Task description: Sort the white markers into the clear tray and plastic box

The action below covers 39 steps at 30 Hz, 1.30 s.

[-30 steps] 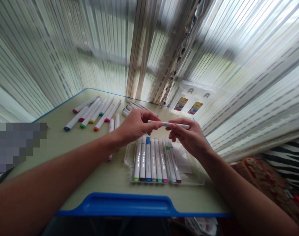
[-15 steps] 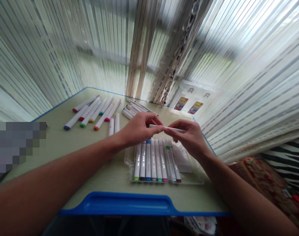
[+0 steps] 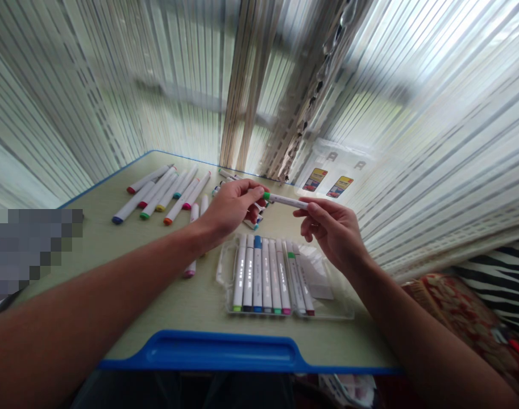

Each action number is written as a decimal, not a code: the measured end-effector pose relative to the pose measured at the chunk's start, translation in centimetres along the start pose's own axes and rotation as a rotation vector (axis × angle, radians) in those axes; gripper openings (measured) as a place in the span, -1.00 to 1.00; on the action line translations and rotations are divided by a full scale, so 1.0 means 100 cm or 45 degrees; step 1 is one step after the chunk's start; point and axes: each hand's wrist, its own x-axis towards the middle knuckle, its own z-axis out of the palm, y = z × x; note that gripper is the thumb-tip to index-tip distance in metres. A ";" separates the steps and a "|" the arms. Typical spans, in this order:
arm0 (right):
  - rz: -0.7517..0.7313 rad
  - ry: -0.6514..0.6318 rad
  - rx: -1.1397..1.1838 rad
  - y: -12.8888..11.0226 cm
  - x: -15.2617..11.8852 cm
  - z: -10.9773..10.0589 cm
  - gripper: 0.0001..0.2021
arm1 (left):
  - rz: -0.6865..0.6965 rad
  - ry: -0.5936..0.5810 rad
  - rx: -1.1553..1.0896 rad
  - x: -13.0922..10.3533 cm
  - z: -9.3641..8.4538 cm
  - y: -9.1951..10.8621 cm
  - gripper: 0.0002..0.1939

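A white marker [image 3: 287, 200] with a green end is held level above the table between both hands. My left hand [image 3: 237, 205] pinches its green end with thumb and fingers. At the other end, the thumb and fingers of my right hand [image 3: 333, 227] are closed on the barrel. Below them lies a clear plastic case [image 3: 333, 312] with several white markers [image 3: 265, 278] side by side in its left and middle parts; their ends are lime, black, blue, green, pink and dark red. The right part of the case shows a pale translucent piece [image 3: 316, 275].
Several loose markers [image 3: 165, 193] lie at the table's back left, and others, partly hidden, are behind my left hand. A clear lid with labels [image 3: 327, 182] leans at the back right by the striped curtain [image 3: 178, 85]. A blue tray edge [image 3: 220, 357] runs along the front.
The marker has risen slightly and turned, and its green end now shows at my left fingers. My hands have moved apart along it, the right one shifting rightward.
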 end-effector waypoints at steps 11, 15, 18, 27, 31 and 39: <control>0.011 0.149 0.083 0.001 0.008 -0.007 -0.80 | 0.044 -0.163 -0.204 -0.003 -0.001 0.003 -0.78; 0.041 0.194 0.090 0.004 0.011 -0.010 -0.80 | 0.074 -0.268 -0.196 -0.005 -0.001 0.003 -0.74; 0.059 0.212 0.102 0.005 0.012 -0.011 -0.81 | 0.132 -0.314 -0.162 -0.006 -0.001 0.003 -0.69; 0.062 0.243 0.120 0.005 0.011 -0.010 -0.85 | 0.134 -0.383 -0.105 -0.008 -0.001 0.004 -0.74; 0.032 0.229 0.103 0.004 0.010 -0.009 -0.83 | 0.072 -0.381 -0.162 -0.009 -0.001 0.005 -0.79; 0.004 0.264 0.104 0.003 0.009 -0.008 -0.84 | 0.044 -0.326 -0.156 -0.006 -0.002 0.003 -0.80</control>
